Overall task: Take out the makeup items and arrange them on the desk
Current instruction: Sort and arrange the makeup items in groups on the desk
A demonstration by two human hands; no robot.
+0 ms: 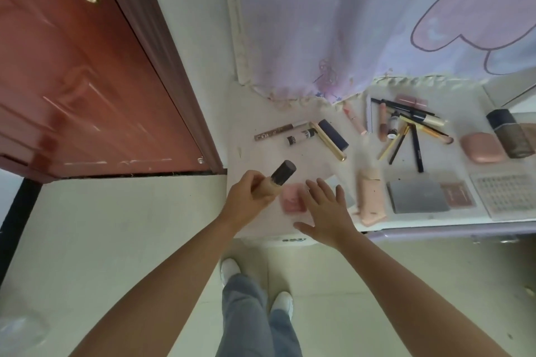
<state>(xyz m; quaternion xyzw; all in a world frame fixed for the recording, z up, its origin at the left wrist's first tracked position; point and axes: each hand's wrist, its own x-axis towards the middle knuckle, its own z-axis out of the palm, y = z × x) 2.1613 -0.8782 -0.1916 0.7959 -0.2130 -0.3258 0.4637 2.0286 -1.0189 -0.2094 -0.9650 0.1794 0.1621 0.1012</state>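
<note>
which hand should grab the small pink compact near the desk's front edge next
Right. The right hand is open and empty, hovering beside the pink compact; the left hand is already holding a dark-capped bottle.

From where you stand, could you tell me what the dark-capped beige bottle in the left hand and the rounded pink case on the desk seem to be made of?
The dark-capped beige bottle, held in the left hand, looks like matte plastic or frosted glass: no glare on body or cap. The rounded pink case looks like glossy plastic, given its soft sheen and moulded corners.
</note>
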